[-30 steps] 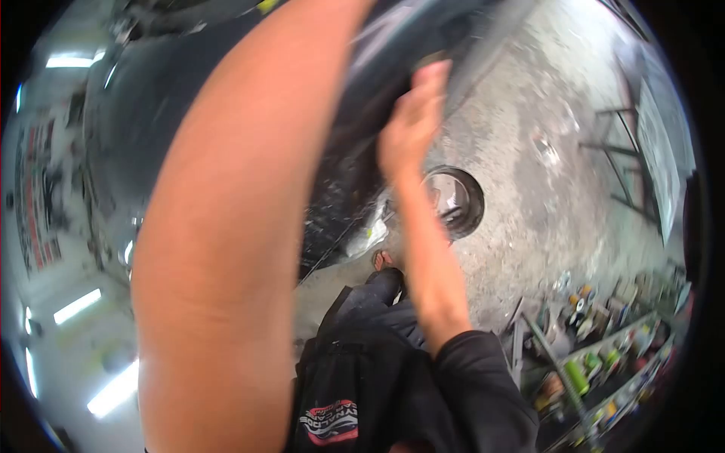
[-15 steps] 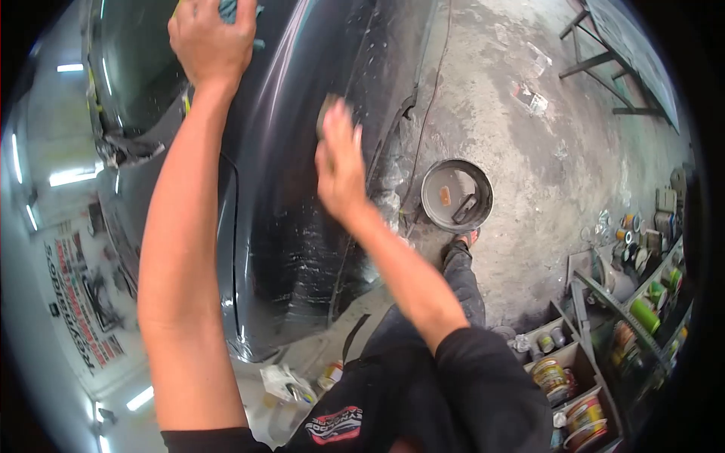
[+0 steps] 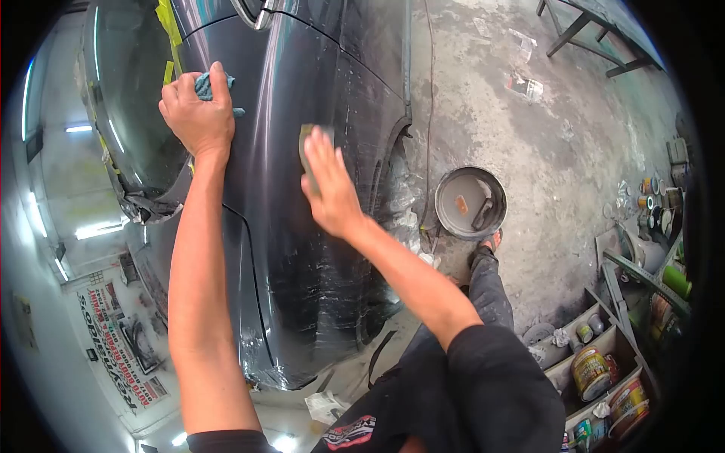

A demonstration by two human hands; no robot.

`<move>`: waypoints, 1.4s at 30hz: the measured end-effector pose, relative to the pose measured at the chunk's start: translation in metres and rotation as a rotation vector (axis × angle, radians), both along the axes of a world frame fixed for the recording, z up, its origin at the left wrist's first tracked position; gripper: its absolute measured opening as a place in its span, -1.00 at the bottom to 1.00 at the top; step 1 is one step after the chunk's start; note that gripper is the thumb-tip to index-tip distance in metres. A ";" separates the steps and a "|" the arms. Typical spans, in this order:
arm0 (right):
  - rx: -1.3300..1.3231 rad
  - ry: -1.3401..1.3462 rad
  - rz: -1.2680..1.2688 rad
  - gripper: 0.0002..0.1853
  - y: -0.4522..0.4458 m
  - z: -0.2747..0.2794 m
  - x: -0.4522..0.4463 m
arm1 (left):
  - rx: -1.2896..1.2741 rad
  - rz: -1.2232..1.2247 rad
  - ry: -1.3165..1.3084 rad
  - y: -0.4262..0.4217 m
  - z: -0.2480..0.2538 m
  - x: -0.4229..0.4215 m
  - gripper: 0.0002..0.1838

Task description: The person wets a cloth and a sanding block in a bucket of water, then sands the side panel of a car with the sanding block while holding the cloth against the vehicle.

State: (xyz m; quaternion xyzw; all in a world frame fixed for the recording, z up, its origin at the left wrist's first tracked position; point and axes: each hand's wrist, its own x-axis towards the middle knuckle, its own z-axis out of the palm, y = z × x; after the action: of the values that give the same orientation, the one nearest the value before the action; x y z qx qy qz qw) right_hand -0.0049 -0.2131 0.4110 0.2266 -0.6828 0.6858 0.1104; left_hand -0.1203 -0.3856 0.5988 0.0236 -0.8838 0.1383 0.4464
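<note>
Under my right hand lies a thin flat olive-grey piece of sandpaper, pressed against the dark side of a car. The fingers lie along the sandpaper and its edge shows beyond them; the hand is slightly blurred. My left hand is higher up on the car's body, near the window. Its fingers are closed around a crumpled blue cloth, part of which sticks out past the thumb. Wet streaks and pale scuffs mark the lower panel.
On the concrete floor to the right stands a round black basin of water with a brown piece and a dark object inside. Cans fill shelving at lower right. A metal-framed table stands at upper right. Yellow tape edges the window.
The view has shifted, so more of the car's upper side and its door handle show. My right hand has moved a little left over the panel. The left hand keeps the cloth.
</note>
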 end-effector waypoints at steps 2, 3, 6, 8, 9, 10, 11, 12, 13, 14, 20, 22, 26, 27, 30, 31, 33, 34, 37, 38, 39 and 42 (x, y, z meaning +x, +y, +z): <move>0.040 0.042 0.023 -0.21 0.006 -0.007 -0.012 | 0.007 -0.006 0.004 -0.001 0.000 -0.001 -0.63; 0.049 0.086 -0.024 -0.22 0.004 -0.006 -0.045 | -0.001 -0.027 -0.005 -0.001 0.001 -0.001 -0.62; -0.093 -0.067 -0.160 -0.56 -0.008 0.009 -0.160 | -0.001 -0.029 -0.032 -0.001 0.000 0.003 -0.62; -0.102 -0.100 -0.151 -0.49 -0.011 0.017 -0.160 | 0.003 -0.022 -0.024 0.000 0.003 0.001 -0.62; -0.068 -0.090 -0.167 -0.47 -0.011 0.016 -0.141 | 0.006 -0.020 -0.019 -0.001 0.001 0.001 -0.62; 0.021 -0.053 -0.124 -0.40 -0.007 0.017 -0.116 | 0.009 -0.020 -0.012 0.000 0.000 0.000 -0.62; 0.042 -0.007 -0.063 -0.35 -0.004 0.014 -0.084 | 0.014 -0.021 -0.013 0.001 0.001 -0.002 -0.63; 0.010 0.044 0.017 -0.32 0.003 0.014 -0.053 | 0.020 -0.017 -0.018 0.001 0.001 0.000 -0.63; -0.039 0.027 0.098 -0.33 0.006 0.009 -0.034 | 0.027 -0.009 -0.023 0.002 0.001 0.001 -0.63; 0.010 0.058 0.074 -0.36 0.009 0.007 -0.045 | 0.034 -0.008 -0.022 0.004 0.002 0.001 -0.64; -0.057 0.012 -0.083 -0.45 -0.020 0.045 -0.174 | 0.037 -0.021 -0.034 0.001 0.001 0.002 -0.65; -0.052 0.012 -0.053 -0.45 -0.008 0.043 -0.167 | 0.048 -0.017 -0.041 0.003 0.000 0.004 -0.66; -0.104 -0.065 -0.032 -0.47 0.001 0.011 -0.132 | 0.086 -0.018 -0.040 0.008 0.003 0.003 -0.66; -0.134 -0.041 -0.072 -0.48 -0.009 0.023 -0.142 | 0.085 -0.026 -0.034 0.007 0.003 0.002 -0.66; -0.214 0.011 -0.155 -0.53 -0.036 0.065 -0.192 | 0.062 -0.037 -0.042 0.006 0.005 0.003 -0.66; -0.189 0.024 -0.107 -0.52 -0.031 0.065 -0.199 | 0.053 -0.038 -0.044 0.004 0.005 0.003 -0.67; -0.127 0.050 -0.016 -0.51 -0.014 0.059 -0.208 | 0.056 -0.038 -0.046 0.009 0.002 0.003 -0.66; -0.100 0.018 -0.011 -0.48 0.001 0.050 -0.197 | 0.064 -0.031 -0.038 0.011 0.002 0.004 -0.65; -0.123 -0.117 -0.059 -0.46 0.004 0.011 -0.165 | 0.092 -0.040 -0.013 0.013 0.004 0.004 -0.64; -0.126 -0.102 -0.112 -0.46 -0.008 0.019 -0.169 | 0.090 -0.050 -0.013 0.013 0.005 0.002 -0.65; -0.149 -0.063 -0.153 -0.47 -0.019 0.033 -0.178 | 0.085 -0.063 -0.022 0.012 0.005 0.003 -0.65; -0.124 0.065 -0.099 -0.50 -0.035 0.073 -0.215 | 0.076 -0.019 -0.036 0.011 0.004 0.004 -0.66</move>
State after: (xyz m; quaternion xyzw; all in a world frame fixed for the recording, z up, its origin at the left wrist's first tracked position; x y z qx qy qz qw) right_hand -0.2199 -0.2479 0.4836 0.2073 -0.6453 0.7130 0.1799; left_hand -0.1166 -0.3746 0.6026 0.0297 -0.8965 0.1006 0.4305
